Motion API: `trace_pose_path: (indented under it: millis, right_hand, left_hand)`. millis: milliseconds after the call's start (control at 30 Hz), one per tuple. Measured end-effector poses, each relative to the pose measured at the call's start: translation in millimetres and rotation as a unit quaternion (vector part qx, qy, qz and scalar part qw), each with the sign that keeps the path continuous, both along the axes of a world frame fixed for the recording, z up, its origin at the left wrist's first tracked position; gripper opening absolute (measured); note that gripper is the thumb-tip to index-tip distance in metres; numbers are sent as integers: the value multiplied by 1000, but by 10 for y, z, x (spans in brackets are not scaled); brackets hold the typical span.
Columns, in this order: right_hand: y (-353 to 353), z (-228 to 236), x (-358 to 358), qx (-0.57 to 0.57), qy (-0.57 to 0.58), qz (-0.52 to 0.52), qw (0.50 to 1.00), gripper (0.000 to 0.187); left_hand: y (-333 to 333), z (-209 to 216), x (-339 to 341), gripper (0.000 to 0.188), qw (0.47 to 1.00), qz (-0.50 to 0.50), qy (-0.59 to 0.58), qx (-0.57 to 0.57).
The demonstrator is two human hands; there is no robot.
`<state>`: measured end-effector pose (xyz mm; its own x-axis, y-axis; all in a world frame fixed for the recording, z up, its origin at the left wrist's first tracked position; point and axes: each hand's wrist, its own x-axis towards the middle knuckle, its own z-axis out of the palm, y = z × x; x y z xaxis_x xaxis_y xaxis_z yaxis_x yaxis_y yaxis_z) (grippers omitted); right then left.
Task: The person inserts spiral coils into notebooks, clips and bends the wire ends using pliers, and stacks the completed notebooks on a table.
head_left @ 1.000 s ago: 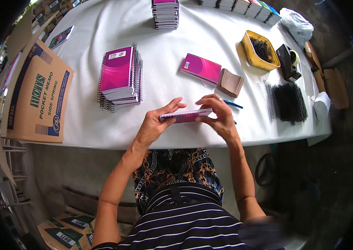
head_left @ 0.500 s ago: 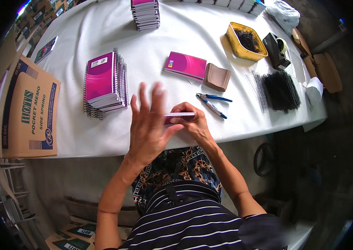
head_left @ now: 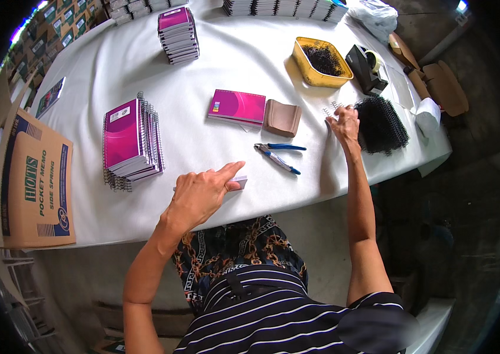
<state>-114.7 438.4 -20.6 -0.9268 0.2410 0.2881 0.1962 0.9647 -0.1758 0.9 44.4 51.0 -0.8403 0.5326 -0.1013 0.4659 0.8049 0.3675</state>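
Two grips: left hand closed on a booklet; right hand (fingers parted) touching black coils.

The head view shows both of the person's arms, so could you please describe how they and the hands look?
The left hand and right hand are bare, with no gloves. The forearms are uncovered too, and no wristwear shows. The right sleeve is short and dark with thin white stripes, like the shirt.

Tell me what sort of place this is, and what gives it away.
Probably a small notebook-binding workshop: a pile of loose black coils and pliers lie near a stack of coil-bound purple notebooks.
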Motion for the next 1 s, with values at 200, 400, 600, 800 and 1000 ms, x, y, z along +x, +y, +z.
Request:
trace_pose_path:
  millis: [200, 400, 600, 800, 1000]
  right_hand:
    - [516, -118, -147, -83, 74, 92, 990, 15]
    - [331, 256, -85, -273, 17, 117, 955, 25]
    - [-1192, 643, 817, -357, 1, 424, 832, 27]
    - [-1684, 475, 1042, -414, -61, 385, 822, 18]
    - [-1654, 478, 1025, -438, -137, 405, 790, 13]
  left_hand:
    - [49, -87, 33, 57, 993, -13, 112, 26]
    - [-25, -163, 42, 57, 987, -7, 151, 49]
    - [0, -224, 10, 51, 988, 0, 151, 28]
    - [29, -190, 12, 51, 989, -2, 145, 9]
    - [31, -174, 8, 50, 990, -1, 140, 17]
